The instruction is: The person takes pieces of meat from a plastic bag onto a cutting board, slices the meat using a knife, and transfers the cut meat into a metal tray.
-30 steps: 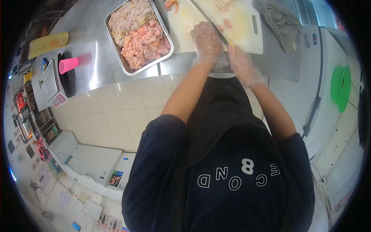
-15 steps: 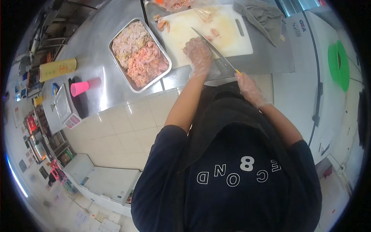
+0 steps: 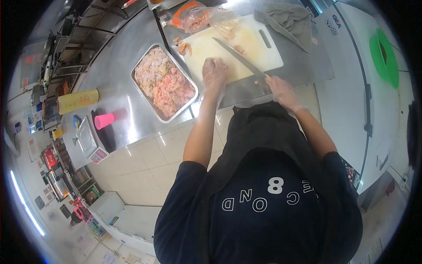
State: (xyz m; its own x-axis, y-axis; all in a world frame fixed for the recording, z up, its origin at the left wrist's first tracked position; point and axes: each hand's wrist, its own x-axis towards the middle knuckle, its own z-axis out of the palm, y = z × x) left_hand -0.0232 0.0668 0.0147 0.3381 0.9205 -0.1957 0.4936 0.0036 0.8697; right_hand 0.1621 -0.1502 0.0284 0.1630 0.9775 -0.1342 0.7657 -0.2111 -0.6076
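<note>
My gloved right hand [image 3: 282, 93] grips the handle of a long kitchen knife [image 3: 239, 57], whose blade slants up and left over the white cutting board [image 3: 268, 55]. On the board's near left part, my gloved left hand [image 3: 214, 74] has its fingers curled in; a pinkish bit shows at their edge, but what they hold is mostly hidden. Small raw meat pieces [image 3: 238, 49] lie just beyond the blade. More raw meat scraps [image 3: 182, 46] sit at the board's left edge. Left of my left hand stands a metal tray [image 3: 192, 83] heaped with cut raw meat [image 3: 169, 94].
Plastic bags with meat [image 3: 193, 17] lie behind the board, and a grey cloth [image 3: 285, 24] is at its right. A pink cup [image 3: 104, 121], a scale [image 3: 90, 141] and a yellow roll [image 3: 78, 101] stand to the left. A white freezer [image 3: 347, 66] borders the right.
My left hand has drawn back from beside the blade toward the tray side, its fingers more curled. The knife stays in my right hand over the board. The camera view has shifted.
</note>
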